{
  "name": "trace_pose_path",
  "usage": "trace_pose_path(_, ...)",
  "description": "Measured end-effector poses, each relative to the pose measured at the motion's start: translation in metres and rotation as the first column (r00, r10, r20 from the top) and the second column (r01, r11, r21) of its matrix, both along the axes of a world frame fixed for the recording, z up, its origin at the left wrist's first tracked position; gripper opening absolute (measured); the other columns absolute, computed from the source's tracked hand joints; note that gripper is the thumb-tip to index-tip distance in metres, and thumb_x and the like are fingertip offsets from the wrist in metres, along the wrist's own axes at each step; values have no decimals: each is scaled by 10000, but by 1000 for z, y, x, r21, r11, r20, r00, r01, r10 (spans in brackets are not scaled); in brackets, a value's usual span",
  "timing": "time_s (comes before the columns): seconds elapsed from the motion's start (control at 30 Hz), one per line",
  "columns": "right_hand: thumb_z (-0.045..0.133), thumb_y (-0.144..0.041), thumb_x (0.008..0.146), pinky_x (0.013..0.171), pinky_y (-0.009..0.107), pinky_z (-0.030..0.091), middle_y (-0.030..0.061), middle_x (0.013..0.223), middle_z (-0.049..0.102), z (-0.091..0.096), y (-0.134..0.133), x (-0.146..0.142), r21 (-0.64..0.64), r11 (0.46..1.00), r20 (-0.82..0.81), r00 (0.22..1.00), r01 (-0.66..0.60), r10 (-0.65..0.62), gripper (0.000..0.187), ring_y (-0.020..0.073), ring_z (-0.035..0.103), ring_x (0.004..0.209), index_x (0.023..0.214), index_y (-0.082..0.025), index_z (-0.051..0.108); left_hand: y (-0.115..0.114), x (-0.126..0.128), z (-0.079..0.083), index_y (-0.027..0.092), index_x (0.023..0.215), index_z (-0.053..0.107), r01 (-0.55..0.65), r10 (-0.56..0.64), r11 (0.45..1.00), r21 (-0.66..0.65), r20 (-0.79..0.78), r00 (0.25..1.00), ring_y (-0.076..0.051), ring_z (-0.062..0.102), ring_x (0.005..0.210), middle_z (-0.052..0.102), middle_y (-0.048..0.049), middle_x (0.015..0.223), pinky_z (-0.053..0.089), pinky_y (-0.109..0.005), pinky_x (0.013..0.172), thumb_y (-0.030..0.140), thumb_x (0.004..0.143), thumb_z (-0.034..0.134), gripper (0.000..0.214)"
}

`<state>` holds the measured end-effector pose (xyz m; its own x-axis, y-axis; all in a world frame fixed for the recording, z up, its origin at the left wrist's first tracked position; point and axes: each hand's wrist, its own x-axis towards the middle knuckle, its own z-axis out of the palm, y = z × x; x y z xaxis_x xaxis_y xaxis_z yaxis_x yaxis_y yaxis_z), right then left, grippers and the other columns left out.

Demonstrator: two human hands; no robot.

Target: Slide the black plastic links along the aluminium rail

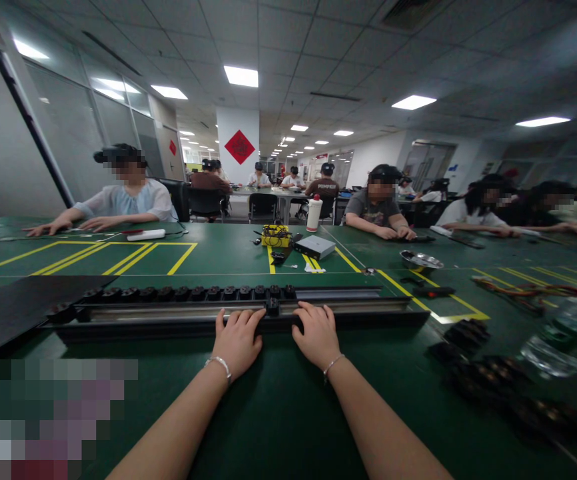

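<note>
A long dark metal rail (pixel 368 308) lies across the green table in front of me, with a row of several small black parts (pixel 188 293) set along its far edge. My left hand (pixel 237 341) rests on the rail's near edge, fingers curled over it. Beside it my right hand (pixel 317 333) also lies on the rail, fingers stretched forward. One small black part (pixel 272 307) sits on the rail between my two hands, touching neither as far as I can see.
Loose black parts (pixel 473 333) and clear plastic bags (pixel 568 333) lie at the right. A dark sheet (pixel 13 303) lies at the left. Further back stand a yellow item (pixel 275 235), a grey box (pixel 315 247), a white bottle (pixel 313 214) and a metal bowl (pixel 421 260). Other people sit around the tables.
</note>
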<state>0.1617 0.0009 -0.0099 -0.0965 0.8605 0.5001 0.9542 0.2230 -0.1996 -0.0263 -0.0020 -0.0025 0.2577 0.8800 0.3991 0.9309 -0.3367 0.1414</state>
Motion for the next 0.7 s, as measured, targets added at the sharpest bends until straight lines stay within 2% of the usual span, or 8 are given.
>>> trace_pose_path(0.43,477,-282,758,1025,423,141,26,1185,550,-1,0,0,17,1000,-30,1000,-10,11,233,192,460,1076,964,-260,582,1,1,-2,345,1209,448,-15,15,1000,14,-14,1000,-228,461,1091,572,-18,1143,56,-527,1045,267,735,475,481)
trace_pose_path(0.7,467,-247,753,1032,408,123,25,1121,589,1,-3,-2,41,999,-81,997,-14,17,377,200,476,1047,1128,-236,512,-2,-2,-2,357,1217,435,27,-27,999,47,3,1000,-233,459,1063,582,7,1088,52,-549,1033,227,756,423,479)
